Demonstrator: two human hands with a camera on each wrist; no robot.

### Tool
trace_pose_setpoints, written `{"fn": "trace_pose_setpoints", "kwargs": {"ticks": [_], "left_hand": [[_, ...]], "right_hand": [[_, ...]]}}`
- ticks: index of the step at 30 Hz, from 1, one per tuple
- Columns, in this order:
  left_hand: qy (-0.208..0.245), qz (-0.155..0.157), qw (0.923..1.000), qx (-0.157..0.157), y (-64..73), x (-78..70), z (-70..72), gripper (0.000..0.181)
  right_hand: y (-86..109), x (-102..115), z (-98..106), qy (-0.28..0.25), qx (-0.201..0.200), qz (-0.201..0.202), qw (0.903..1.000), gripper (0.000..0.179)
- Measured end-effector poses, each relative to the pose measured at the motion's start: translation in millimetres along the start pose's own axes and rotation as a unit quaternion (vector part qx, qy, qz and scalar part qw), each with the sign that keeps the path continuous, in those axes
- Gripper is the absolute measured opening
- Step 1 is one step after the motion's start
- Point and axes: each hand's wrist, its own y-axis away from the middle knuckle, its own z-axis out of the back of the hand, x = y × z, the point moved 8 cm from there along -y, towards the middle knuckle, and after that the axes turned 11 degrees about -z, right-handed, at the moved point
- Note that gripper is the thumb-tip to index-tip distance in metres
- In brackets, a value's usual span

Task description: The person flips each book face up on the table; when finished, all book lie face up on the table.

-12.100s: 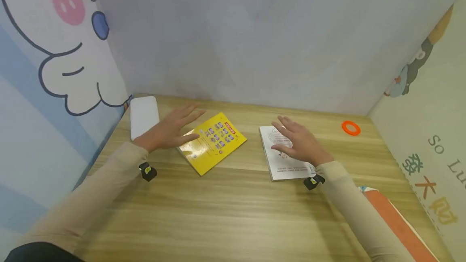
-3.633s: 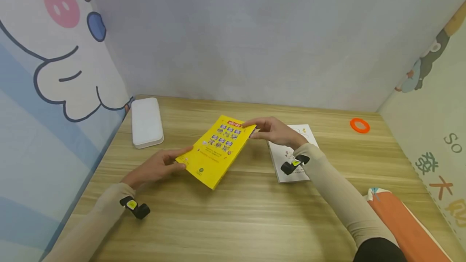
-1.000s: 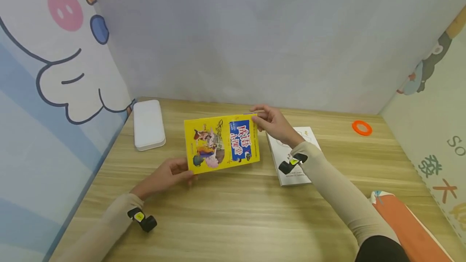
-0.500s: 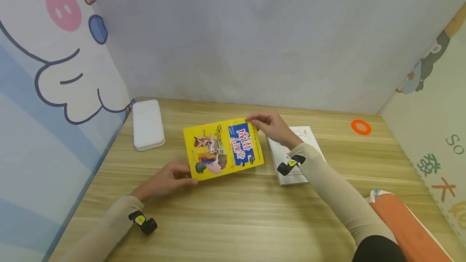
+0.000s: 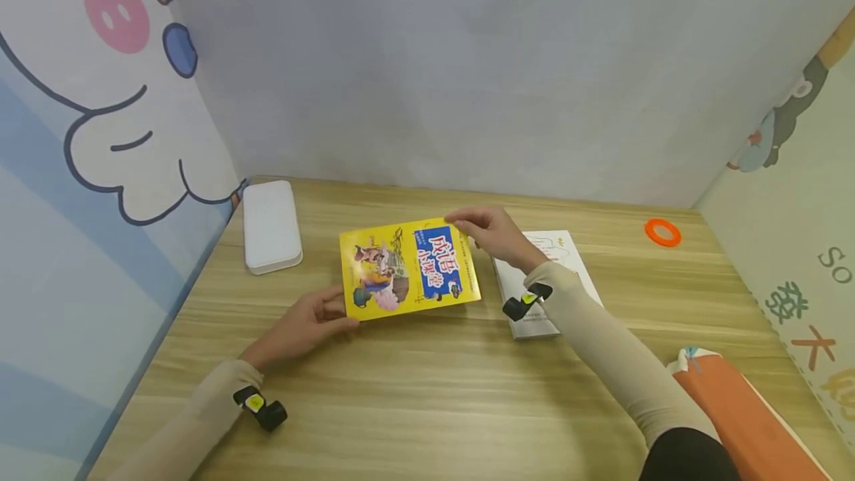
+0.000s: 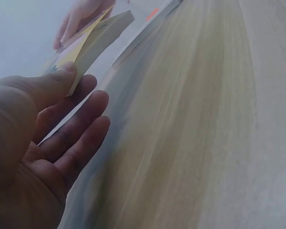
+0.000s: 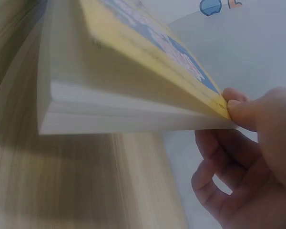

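Note:
A yellow book (image 5: 407,269) with a blue title panel is held up over the table between both hands, its illustrated cover facing up. My left hand (image 5: 303,326) pinches its near left corner; in the left wrist view the thumb (image 6: 52,86) lies on the cover and the other fingers are loosely bent. With thumb and fingers, my right hand (image 5: 494,232) grips the far right corner. In the right wrist view the cover of the book (image 7: 148,62) stands slightly lifted from the pages. The white book (image 5: 528,299) lies to the right, partly hidden by my right forearm.
On the wooden table (image 5: 427,407), a white rounded case (image 5: 270,225) lies at the back left. An orange ring (image 5: 663,232) sits at the back right, and an orange and white item (image 5: 748,407) is at the right edge. Walls border the back and both sides.
Since several seconds ago, the yellow book has been lifted and turned from its back cover to its front. Over the last second it has lowered and tilted slightly, with both hands still holding it.

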Motion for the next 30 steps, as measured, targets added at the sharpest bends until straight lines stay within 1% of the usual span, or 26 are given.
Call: {"fn": "trace_pose_setpoints", "kwargs": {"ticks": [4,10,18,23,28,30], "left_hand": [[0.006,0.011,0.9999,-0.011,0.6,1.0,3.3,0.08],[0.01,0.013,0.9996,-0.024,1.8,1.3,6.4,0.085],[-0.005,0.029,0.9994,-0.016,1.2,2.0,8.7,0.085],[-0.002,0.023,0.9997,-0.006,1.9,-0.4,8.8,0.087],[-0.016,0.027,0.9994,-0.014,2.8,1.4,11.7,0.09],[-0.027,0.033,0.9989,-0.017,3.2,2.7,13.2,0.091]], "right_hand": [[-2.8,-4.2,-5.2,0.007,0.013,-0.012,0.9998,0.03],[-2.7,-7.9,-10.0,0.019,0.031,-0.019,0.9992,0.036],[-2.4,-10.5,-13.2,0.063,0.03,0.003,0.9975,0.04],[-1.2,-10.1,-17.5,0.101,0.026,0.013,0.9944,0.04],[-1.1,-9.2,-20.8,0.108,0.013,0.023,0.9938,0.04],[-1.8,-10.0,-22.7,0.109,0.005,0.026,0.9936,0.039]]}}
